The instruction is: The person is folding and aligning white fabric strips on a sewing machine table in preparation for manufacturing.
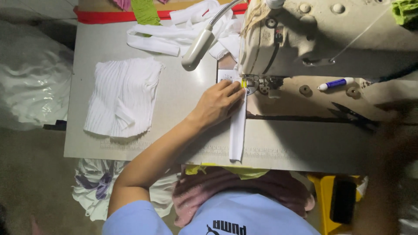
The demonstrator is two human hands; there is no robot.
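Observation:
My left hand (217,103) lies flat, fingers together, on a narrow white fabric strip (237,135), pressing it to the table just left of the presser foot (250,85) of a worn cream sewing machine (331,39). The strip runs from under the foot toward me and hangs over the table's front edge. A dark blurred shape at the right edge looks like my right arm (387,174), close to black thread snips (350,115). The right hand itself cannot be made out.
A folded white ribbed cloth (122,98) lies on the grey table (305,148) at the left. Loose white strips (183,30) pile at the back under a gooseneck lamp (198,48). A blue and white pen (335,83) rests on the machine bed. Pink cloth (244,187) covers my lap.

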